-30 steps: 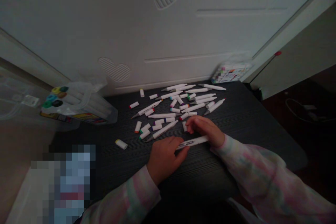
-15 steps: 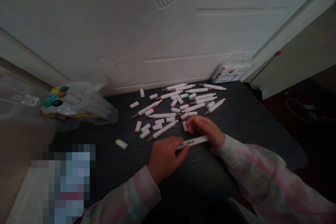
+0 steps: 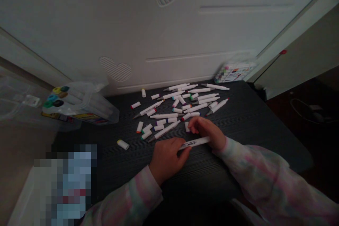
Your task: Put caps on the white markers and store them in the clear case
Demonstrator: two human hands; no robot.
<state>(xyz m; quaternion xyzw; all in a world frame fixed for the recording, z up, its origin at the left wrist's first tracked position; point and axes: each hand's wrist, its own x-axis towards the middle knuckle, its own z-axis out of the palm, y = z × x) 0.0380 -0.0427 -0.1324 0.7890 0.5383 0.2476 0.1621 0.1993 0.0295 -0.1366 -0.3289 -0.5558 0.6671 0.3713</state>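
My left hand (image 3: 169, 155), at the front of the dark tabletop, is closed around a white marker (image 3: 194, 143) with dark print on its barrel. The marker's right end reaches the palm side of my right hand (image 3: 208, 130). Loosely curled fingers show on that hand, apart from the barrel; a white cap (image 3: 187, 127) lies at their tips, and I cannot tell whether they touch it. Behind both hands are several uncapped white markers (image 3: 166, 131) with grey ends, among loose caps with coloured ends. One yellow-ended cap (image 3: 123, 144) lies apart on the left.
A clear plastic case (image 3: 97, 107) holding markers stands at the left, its lid open. Against the white panel (image 3: 169, 35) at the back right leans another marker pack (image 3: 234, 71). The dark tabletop (image 3: 270, 130) ends at the right. A blurred patch covers the lower left.
Both hands and the marker hold nearly the same position. The whole view has shifted very slightly.
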